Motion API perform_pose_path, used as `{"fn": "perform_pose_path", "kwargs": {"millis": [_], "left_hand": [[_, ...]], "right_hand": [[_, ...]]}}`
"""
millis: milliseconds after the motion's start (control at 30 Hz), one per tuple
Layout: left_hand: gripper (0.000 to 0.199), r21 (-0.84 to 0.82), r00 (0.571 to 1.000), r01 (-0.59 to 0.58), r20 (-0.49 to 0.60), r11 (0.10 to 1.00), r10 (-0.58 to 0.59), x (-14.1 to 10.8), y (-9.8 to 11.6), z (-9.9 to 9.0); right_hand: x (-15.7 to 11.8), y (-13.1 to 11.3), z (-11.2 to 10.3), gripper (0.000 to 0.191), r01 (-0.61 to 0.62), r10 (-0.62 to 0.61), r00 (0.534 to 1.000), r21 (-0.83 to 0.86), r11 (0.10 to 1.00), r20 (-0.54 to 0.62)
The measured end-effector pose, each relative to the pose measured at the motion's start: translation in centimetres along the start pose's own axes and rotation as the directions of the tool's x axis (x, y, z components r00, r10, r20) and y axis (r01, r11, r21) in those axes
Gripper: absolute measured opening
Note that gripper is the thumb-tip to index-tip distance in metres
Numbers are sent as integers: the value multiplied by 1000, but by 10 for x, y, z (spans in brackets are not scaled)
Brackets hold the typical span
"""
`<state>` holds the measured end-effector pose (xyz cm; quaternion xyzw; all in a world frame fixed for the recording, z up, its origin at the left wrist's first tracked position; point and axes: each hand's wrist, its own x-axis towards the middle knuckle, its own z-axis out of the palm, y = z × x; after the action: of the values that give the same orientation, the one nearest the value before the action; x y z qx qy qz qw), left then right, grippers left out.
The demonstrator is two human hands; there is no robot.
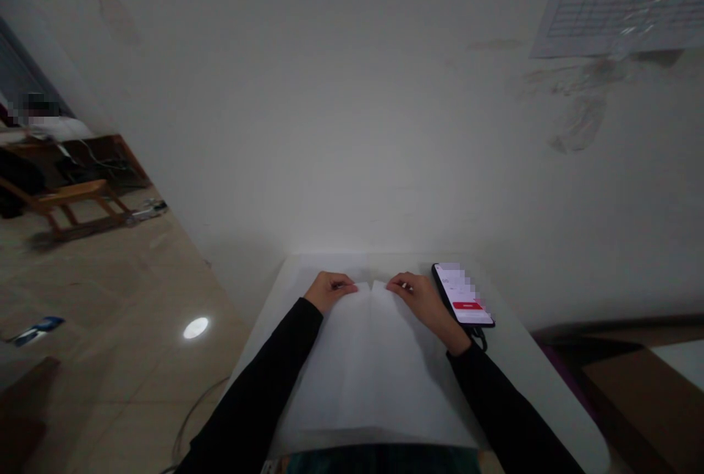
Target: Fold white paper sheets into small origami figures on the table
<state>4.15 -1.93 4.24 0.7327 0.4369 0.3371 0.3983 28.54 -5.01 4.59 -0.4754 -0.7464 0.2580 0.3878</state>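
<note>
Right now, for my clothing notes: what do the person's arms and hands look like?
The left sleeve and right sleeve are long, plain and black, reaching the wrists. The left hand and right hand are bare, with no gloves.

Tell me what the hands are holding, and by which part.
The left hand and right hand pinch the far edge of a folded white paper sheet.

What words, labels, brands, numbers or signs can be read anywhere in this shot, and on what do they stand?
Nothing here can be quoted as it reads.
Phone: the upper screen is pixelated; the red button has a pale label, too blurred to read.
Gridded sheet on the wall: any entries are too small and glare-streaked to read.
Blue packet on the floor: any markings are too blurred to read.
</note>
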Motion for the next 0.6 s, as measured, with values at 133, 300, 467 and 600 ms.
{"fn": "perform_pose_path", "kwargs": {"millis": [133,300,467,600], "left_hand": [[33,-8,995,72,73,997,-71,-1,-9,-9],[34,11,984,127,121,992,-128,-1,-22,-29],[31,-23,986,54,-159,998,-57,-1,-27,-39],[37,-34,936,116,-331,993,-121,-2,-30,-35]], "right_hand": [[0,-3,-3,21,-14,14,1000,44,999,5],[1,4,-10,22,-41,44,994,32,999,-102],[1,16,-7,23,-53,46,994,-71,996,-95],[2,27,-1,23,-91,89,994,-24,996,-70]]}}
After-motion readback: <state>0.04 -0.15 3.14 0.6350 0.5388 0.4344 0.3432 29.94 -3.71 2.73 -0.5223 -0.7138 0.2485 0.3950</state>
